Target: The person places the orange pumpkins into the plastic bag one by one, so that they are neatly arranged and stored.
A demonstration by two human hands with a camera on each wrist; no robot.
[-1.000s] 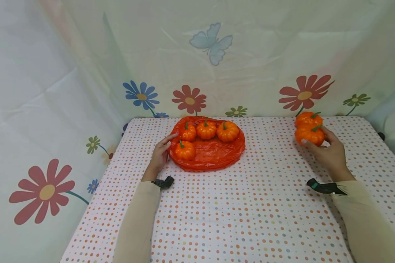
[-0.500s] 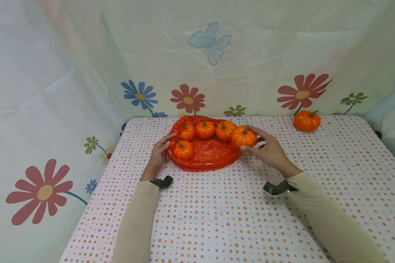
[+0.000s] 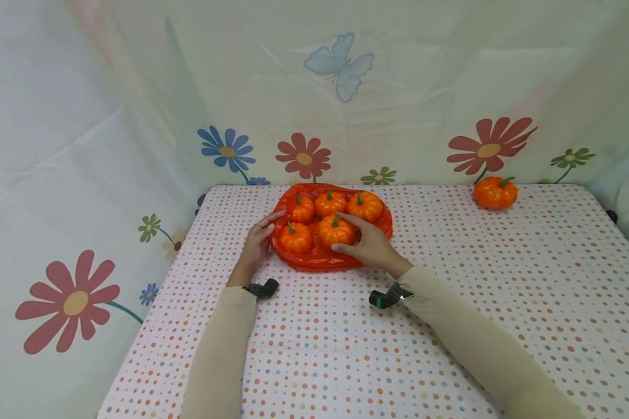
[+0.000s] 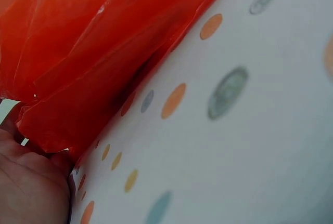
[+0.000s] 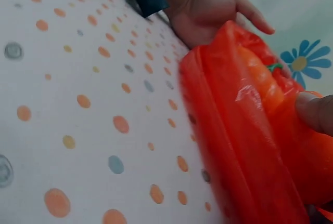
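In the head view, my right hand (image 3: 372,244) grips a small orange pumpkin (image 3: 335,230) with a green stem, thumb in front and fingers behind. It is inside the red plastic bag (image 3: 325,262), whose mouth faces up. Several other pumpkins (image 3: 330,202) sit in the bag around it. My left hand (image 3: 255,244) rests against the bag's left rim with its fingers extended. From the left wrist, the palm (image 4: 31,182) shows beside the bag's wall (image 4: 78,63), fingers partly hidden. The right wrist view shows my right thumb (image 5: 315,110) on the pumpkin.
One more pumpkin (image 3: 495,193) lies at the table's back right. A dotted cloth (image 3: 314,337) covers the table. Behind it hangs a pale flowered curtain (image 3: 398,116), close to the back edge. Both wrists wear black camera bands.
My right hand has carried the pumpkin left from the back right of the table, over the bag's right rim and into the bag. The left hand has stayed at the rim.
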